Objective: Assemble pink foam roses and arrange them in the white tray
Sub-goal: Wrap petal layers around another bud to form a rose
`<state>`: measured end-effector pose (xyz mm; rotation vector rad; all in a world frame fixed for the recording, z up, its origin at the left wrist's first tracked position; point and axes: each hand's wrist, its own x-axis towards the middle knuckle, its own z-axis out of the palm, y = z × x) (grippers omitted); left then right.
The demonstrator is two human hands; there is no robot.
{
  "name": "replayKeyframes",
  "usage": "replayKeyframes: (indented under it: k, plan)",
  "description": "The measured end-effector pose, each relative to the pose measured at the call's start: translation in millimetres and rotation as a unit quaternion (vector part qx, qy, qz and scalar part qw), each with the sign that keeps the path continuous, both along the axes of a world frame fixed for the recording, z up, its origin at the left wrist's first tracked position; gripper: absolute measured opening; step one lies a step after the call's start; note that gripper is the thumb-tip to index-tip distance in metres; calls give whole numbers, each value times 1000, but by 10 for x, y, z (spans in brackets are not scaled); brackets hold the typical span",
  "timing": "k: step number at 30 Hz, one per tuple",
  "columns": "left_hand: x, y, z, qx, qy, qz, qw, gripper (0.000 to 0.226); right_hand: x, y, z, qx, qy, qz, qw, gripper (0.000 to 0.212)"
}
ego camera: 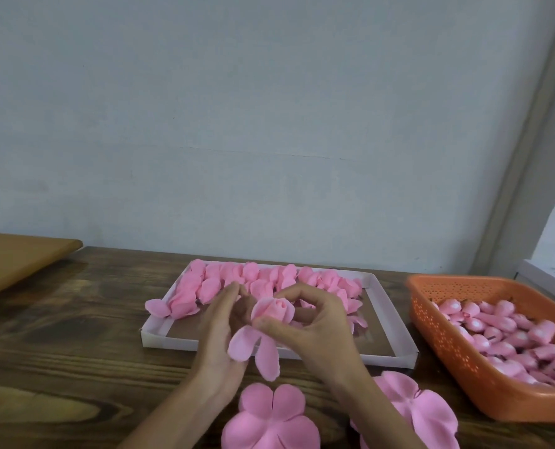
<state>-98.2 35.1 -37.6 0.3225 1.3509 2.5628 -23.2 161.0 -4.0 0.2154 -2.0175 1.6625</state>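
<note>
Over the near edge of the white tray (169,339), both hands hold one pink foam rose (273,308). My right hand (315,322) pinches the bud between thumb and curled fingers. My left hand (219,325) lies with straight fingers against the rose's left side, its lower petals (253,348) hanging loose over the palm. Several finished roses (263,281) lie in rows in the tray's far half. Two flat pink petal cut-outs lie in front of me, one (269,419) between my forearms and one (422,413) to the right.
An orange perforated basket (438,322) full of pink buds stands at the right on the dark wooden table (75,335). A brown board (17,260) lies at the far left. A pale wall rises right behind the table.
</note>
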Motion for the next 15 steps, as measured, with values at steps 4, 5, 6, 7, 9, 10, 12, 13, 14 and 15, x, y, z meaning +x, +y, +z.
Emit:
replayKeyframes:
  k: [4,5,6,7,9,10,12,13,14,15]
  plan:
    - [20,46,-75,75,-79,-21,994,49,-14,-80,-67,2,-13,-32,999,20]
    - [31,51,-100,104,-87,-36,990,54,-25,-92,-89,-2,-17,-42,999,19]
    - [42,57,-105,127,-97,-54,986,58,-34,-100,-113,-7,-20,-45,999,18]
    - [42,62,-121,129,-115,-40,984,58,-43,-104,-133,-10,-24,-51,998,17]
    - [83,48,-86,141,-169,-58,974,63,-72,-86,-200,-7,-36,-57,998,16]
    - [76,45,-90,147,-186,-67,969,70,-77,-90,-207,-3,-43,-63,997,15]
    - [79,49,-86,150,-221,-75,961,80,-91,-98,-230,12,-61,-92,994,16]
    - [121,47,-60,142,-244,-73,956,84,-90,-103,-237,20,-69,-106,992,18]
    - [121,52,-89,139,-258,-77,953,86,-85,-106,-238,26,-76,-117,990,20]
    - [133,67,-102,135,-266,-76,951,88,-71,-116,-216,29,-81,-127,988,21]
